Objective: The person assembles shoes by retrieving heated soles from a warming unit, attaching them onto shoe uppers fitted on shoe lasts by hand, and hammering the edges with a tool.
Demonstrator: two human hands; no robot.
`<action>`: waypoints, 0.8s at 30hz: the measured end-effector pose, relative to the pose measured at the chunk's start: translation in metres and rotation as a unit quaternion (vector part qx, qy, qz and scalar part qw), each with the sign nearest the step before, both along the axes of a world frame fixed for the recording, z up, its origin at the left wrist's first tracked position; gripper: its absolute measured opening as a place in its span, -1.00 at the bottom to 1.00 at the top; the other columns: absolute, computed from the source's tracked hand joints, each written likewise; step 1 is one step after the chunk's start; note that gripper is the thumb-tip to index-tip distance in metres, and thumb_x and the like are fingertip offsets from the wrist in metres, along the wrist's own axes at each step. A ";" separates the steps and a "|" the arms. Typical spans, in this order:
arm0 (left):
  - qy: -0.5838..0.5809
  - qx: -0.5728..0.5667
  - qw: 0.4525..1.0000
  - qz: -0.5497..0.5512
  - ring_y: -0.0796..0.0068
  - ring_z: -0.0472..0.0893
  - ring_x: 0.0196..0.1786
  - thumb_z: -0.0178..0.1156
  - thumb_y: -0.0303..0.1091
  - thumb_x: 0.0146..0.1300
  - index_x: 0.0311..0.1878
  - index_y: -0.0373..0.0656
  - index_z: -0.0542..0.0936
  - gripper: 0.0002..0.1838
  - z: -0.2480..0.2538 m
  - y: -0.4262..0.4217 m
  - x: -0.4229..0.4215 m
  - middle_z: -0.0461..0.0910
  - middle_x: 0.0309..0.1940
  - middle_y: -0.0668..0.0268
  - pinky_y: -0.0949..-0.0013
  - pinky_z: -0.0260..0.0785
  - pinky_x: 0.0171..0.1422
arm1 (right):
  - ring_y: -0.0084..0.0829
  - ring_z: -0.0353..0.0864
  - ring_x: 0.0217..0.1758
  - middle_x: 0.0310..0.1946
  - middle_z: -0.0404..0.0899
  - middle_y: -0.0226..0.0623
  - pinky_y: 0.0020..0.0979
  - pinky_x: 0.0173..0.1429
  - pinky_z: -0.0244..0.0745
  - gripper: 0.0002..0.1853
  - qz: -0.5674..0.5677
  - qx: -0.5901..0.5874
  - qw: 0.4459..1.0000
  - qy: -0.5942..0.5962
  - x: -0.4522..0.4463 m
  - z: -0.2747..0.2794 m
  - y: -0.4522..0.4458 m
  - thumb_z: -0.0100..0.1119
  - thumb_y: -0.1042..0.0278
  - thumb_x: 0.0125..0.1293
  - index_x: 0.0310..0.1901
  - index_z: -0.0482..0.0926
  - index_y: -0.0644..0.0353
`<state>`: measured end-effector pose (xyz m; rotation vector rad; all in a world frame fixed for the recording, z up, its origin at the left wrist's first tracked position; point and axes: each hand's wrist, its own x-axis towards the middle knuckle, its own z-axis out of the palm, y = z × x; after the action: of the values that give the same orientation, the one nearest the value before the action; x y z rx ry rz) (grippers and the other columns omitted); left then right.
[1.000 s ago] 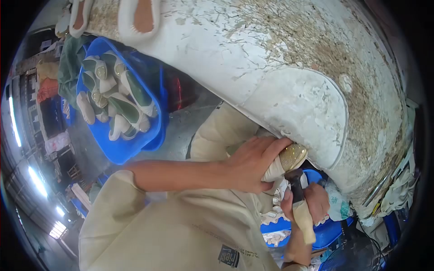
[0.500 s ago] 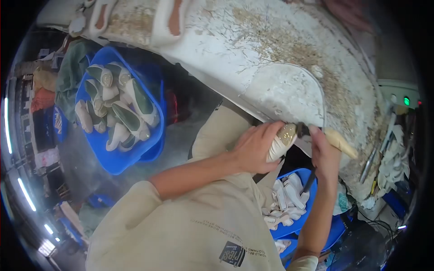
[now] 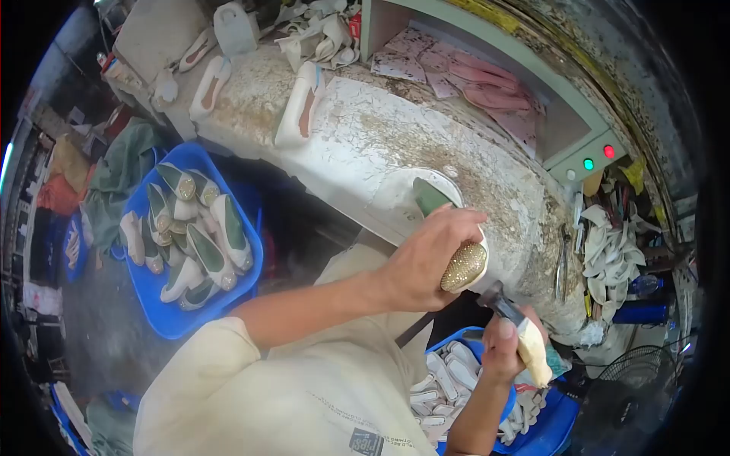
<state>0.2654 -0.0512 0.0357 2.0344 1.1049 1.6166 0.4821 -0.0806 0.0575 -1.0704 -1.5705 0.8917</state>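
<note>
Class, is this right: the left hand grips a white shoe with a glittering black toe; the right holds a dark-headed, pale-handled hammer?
Black is wrong: the head view shows a glittering gold toe. The left hand grips the white shoe; the right hand holds the dark-headed hammer.

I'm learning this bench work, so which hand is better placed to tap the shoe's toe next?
Probably the right hand: it grips the hammer, whose head is close to the glittery toe of the shoe. The left hand is occupied holding that shoe.
</note>
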 end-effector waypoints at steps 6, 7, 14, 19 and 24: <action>0.028 -0.055 0.997 0.056 -0.06 0.46 0.33 0.50 -0.40 -0.03 0.24 -0.19 0.43 -0.29 0.011 -0.015 0.012 0.45 0.20 0.04 -0.15 0.26 0.44 | -0.35 0.26 -0.68 -0.70 0.30 -0.31 -0.29 -0.53 0.16 -0.62 -0.031 0.071 0.977 -0.201 -0.037 0.032 -0.019 0.33 0.23 0.22 -0.54 0.39 0.28; 0.026 -0.050 0.996 0.064 -0.06 0.46 0.32 0.50 -0.39 -0.02 0.24 -0.20 0.45 -0.30 0.010 -0.014 0.011 0.45 0.19 0.04 -0.15 0.26 0.44 | -0.33 0.34 -0.68 -0.71 0.36 -0.30 -0.28 -0.51 0.21 -0.65 -0.038 0.060 0.962 -0.264 -0.037 0.036 -0.022 0.32 0.23 0.22 -0.52 0.42 0.30; 0.024 -0.070 0.997 0.037 -0.08 0.44 0.37 0.49 -0.38 0.04 0.25 -0.18 0.45 -0.33 0.010 -0.022 -0.001 0.44 0.22 0.05 -0.16 0.25 0.45 | -0.31 0.29 -0.75 -0.71 0.29 -0.32 -0.31 -0.62 0.17 -0.61 0.031 0.120 0.971 -0.203 -0.041 0.048 -0.011 0.42 0.38 0.14 -0.61 0.33 0.18; 0.017 -0.074 0.997 0.027 -0.10 0.43 0.40 0.48 -0.42 0.04 0.23 -0.17 0.49 -0.37 0.000 -0.029 0.000 0.44 0.26 0.06 -0.20 0.23 0.46 | -0.34 0.29 -0.75 -0.73 0.31 -0.35 -0.33 -0.62 0.18 -0.61 0.027 0.098 0.953 -0.287 -0.039 0.055 -0.010 0.45 0.41 0.04 -0.64 0.33 0.18; -0.022 -0.089 0.995 0.031 -0.10 0.44 0.40 0.47 -0.52 0.00 0.18 -0.17 0.54 -0.40 -0.013 -0.038 -0.002 0.48 0.26 0.07 -0.18 0.23 0.47 | -0.41 0.25 -0.76 -0.75 0.29 -0.39 -0.35 -0.63 0.15 -0.61 0.061 0.059 0.966 -0.245 -0.043 0.049 0.006 0.48 0.42 -0.03 -0.68 0.33 0.17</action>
<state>0.2631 -0.0888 0.0224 1.8610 1.2597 1.5244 0.4387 -0.0741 0.1065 -1.1749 -2.0905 0.6276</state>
